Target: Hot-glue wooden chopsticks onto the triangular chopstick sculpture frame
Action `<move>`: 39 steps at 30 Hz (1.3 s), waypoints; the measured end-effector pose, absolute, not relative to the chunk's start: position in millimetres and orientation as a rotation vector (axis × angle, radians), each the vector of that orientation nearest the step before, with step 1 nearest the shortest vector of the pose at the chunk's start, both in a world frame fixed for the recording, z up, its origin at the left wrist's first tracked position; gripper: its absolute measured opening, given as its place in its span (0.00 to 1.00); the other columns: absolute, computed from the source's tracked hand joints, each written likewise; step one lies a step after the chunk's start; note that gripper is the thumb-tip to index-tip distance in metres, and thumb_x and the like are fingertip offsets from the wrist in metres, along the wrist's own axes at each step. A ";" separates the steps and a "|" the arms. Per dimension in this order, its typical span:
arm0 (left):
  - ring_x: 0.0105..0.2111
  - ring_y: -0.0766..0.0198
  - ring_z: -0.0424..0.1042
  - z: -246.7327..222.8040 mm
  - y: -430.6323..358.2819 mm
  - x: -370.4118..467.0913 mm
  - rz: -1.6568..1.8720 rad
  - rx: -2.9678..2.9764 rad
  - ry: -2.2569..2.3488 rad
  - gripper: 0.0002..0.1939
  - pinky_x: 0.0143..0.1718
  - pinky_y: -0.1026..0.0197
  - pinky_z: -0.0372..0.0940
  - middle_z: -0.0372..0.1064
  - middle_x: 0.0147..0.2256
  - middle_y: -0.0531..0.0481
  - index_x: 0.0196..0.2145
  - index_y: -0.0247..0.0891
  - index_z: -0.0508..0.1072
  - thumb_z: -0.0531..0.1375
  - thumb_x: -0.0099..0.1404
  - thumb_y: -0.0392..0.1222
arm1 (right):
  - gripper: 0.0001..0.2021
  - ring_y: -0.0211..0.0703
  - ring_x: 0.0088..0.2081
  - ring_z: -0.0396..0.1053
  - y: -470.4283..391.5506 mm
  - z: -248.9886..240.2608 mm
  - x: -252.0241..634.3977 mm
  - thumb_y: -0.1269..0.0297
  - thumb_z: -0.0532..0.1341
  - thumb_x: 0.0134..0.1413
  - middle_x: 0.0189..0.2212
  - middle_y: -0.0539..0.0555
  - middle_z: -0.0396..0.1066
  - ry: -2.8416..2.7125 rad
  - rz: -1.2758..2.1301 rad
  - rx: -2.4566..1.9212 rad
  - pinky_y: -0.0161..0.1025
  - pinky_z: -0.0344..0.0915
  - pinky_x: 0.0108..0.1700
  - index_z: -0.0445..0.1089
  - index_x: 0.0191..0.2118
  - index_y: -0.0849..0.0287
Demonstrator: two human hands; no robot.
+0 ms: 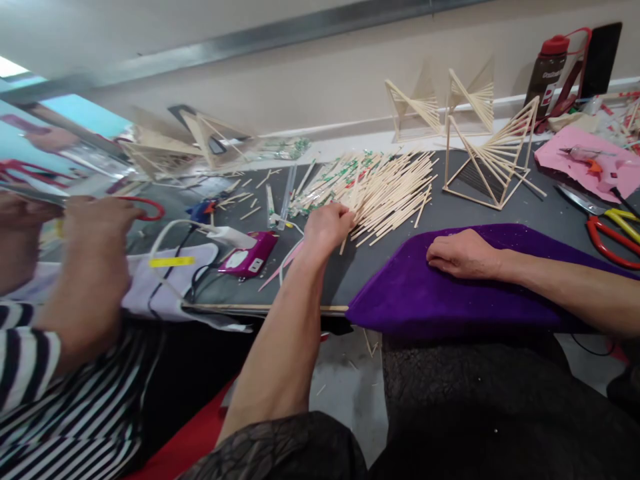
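My left hand reaches to the near left edge of a pile of thin wooden sticks. Its fingers are pinched together against the stick ends; what is between them is hidden. On a purple cloth at the table's front edge rests my right hand, its fingers curled closed. Whether anything is inside that hand cannot be seen. Beyond it stands a twisted frame built of sticks, with two similar stick frames behind it against the wall.
Left of me, a person in a striped sleeve works with blurred hands. A magenta device with a white cable lies between us. At right are red-and-yellow-handled scissors, a glue gun on pink paper and a bottle.
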State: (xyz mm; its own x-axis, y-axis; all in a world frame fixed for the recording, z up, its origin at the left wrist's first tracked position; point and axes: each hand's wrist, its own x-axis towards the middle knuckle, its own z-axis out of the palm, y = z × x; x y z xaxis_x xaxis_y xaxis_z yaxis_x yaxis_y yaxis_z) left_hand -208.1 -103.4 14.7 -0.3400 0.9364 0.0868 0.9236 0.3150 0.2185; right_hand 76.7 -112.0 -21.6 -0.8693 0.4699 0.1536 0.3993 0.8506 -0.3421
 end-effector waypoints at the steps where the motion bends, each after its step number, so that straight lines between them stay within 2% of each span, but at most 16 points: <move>1: 0.26 0.62 0.67 16.8 -102.8 -208.0 0.488 1.708 2.438 0.09 0.26 0.63 0.55 0.72 0.25 0.46 0.26 0.36 0.75 0.56 0.59 0.40 | 0.08 0.42 0.38 0.71 -111.8 -22.3 76.9 0.65 0.55 0.62 0.40 0.54 0.76 -2.793 0.446 -0.661 0.36 0.53 0.33 0.72 0.40 0.57; 4: 0.18 0.71 0.57 21.9 -102.1 -201.3 0.846 1.421 2.075 0.08 0.20 0.65 0.50 0.70 0.22 0.50 0.23 0.35 0.70 0.59 0.56 0.41 | 0.09 0.42 0.38 0.71 -110.9 -22.5 77.4 0.65 0.55 0.62 0.41 0.54 0.76 -2.788 0.469 -0.666 0.36 0.54 0.34 0.72 0.40 0.57; 6: 0.16 0.74 0.54 23.5 -101.5 -192.9 0.946 1.260 1.828 0.08 0.17 0.67 0.47 0.70 0.22 0.49 0.22 0.35 0.69 0.61 0.54 0.40 | 0.08 0.42 0.39 0.71 -110.2 -21.8 77.5 0.65 0.56 0.62 0.40 0.54 0.76 -2.771 0.505 -0.685 0.35 0.55 0.34 0.72 0.40 0.58; 10: 0.14 0.76 0.52 22.1 -98.0 -173.6 0.937 1.216 1.632 0.09 0.16 0.68 0.44 0.65 0.18 0.52 0.21 0.34 0.69 0.62 0.54 0.39 | 0.08 0.42 0.39 0.71 -108.7 -20.9 77.5 0.66 0.56 0.61 0.38 0.53 0.76 -2.732 0.574 -0.710 0.35 0.56 0.36 0.73 0.40 0.58; 16: 0.13 0.77 0.48 19.5 -92.4 -155.4 0.951 1.235 1.677 0.12 0.16 0.69 0.41 0.54 0.13 0.57 0.19 0.35 0.68 0.59 0.60 0.38 | 0.08 0.41 0.36 0.71 -105.8 -22.5 77.2 0.66 0.57 0.60 0.36 0.53 0.77 -2.657 0.667 -0.692 0.34 0.58 0.37 0.74 0.39 0.58; 21: 0.13 0.77 0.52 20.8 -90.2 -153.4 1.023 1.176 1.709 0.09 0.15 0.69 0.45 0.66 0.18 0.53 0.21 0.34 0.67 0.60 0.56 0.35 | 0.08 0.40 0.36 0.71 -104.6 -22.4 77.1 0.67 0.57 0.59 0.35 0.53 0.76 -2.647 0.681 -0.686 0.34 0.58 0.37 0.74 0.39 0.58; 28: 0.11 0.78 0.50 16.1 -86.5 -159.8 0.988 1.117 1.781 0.09 0.13 0.69 0.44 0.62 0.15 0.56 0.20 0.33 0.68 0.59 0.57 0.34 | 0.09 0.41 0.36 0.70 -105.5 -22.2 77.9 0.66 0.56 0.60 0.36 0.54 0.76 -2.683 0.647 -0.707 0.35 0.57 0.37 0.74 0.39 0.59; 32: 0.12 0.78 0.53 12.7 -88.3 -162.5 1.003 1.068 1.738 0.06 0.13 0.69 0.44 0.68 0.18 0.52 0.22 0.31 0.71 0.60 0.56 0.33 | 0.09 0.41 0.37 0.71 -104.7 -23.4 77.6 0.65 0.56 0.61 0.36 0.53 0.76 -2.682 0.654 -0.708 0.35 0.57 0.37 0.74 0.40 0.59; 39: 0.12 0.78 0.55 9.4 -87.5 -168.4 1.159 1.042 1.714 0.07 0.12 0.70 0.46 0.69 0.20 0.50 0.22 0.30 0.71 0.61 0.57 0.32 | 0.09 0.42 0.37 0.71 -104.7 -24.4 77.7 0.65 0.57 0.61 0.36 0.53 0.76 -2.693 0.630 -0.712 0.35 0.57 0.37 0.74 0.40 0.59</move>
State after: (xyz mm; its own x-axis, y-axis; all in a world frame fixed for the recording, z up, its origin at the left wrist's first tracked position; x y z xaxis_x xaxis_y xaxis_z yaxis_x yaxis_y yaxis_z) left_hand -168.4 -87.5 9.4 -0.3390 0.9261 -0.1655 0.1908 0.2400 0.9518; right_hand 77.7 -104.7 -24.4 -0.8375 0.5231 0.1579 0.3988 0.7827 -0.4778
